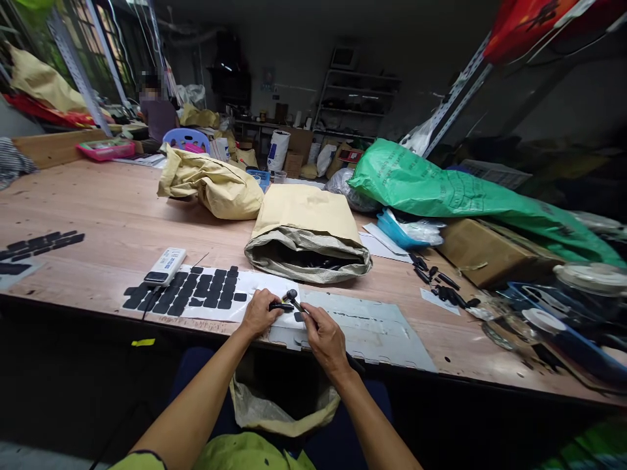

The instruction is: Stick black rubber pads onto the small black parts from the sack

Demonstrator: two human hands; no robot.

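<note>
At the table's front edge, my left hand (263, 313) is closed on a small black elongated part (281, 306), its fingertips pinching one end. My right hand (324, 336) grips a hammer-like tool (292, 295) with a dark rounded head on a thin shaft; a dark handle shows below the palm. The tool's head is just above the black part, and I cannot tell whether they touch. Left of my hands, several black rounded patches (215, 288) lie in rows on a white sheet (252, 282). A grey flat board (377, 326) lies under and right of my hands.
An open paper sack (308, 212) holding dark items lies beyond my hands. A white device (165, 266) stands at left. Black parts (448, 294), a cardboard box (490, 251) and a green sack (441, 186) are at right. Another open sack (284, 424) is at my lap. A person (159, 114) sits far left.
</note>
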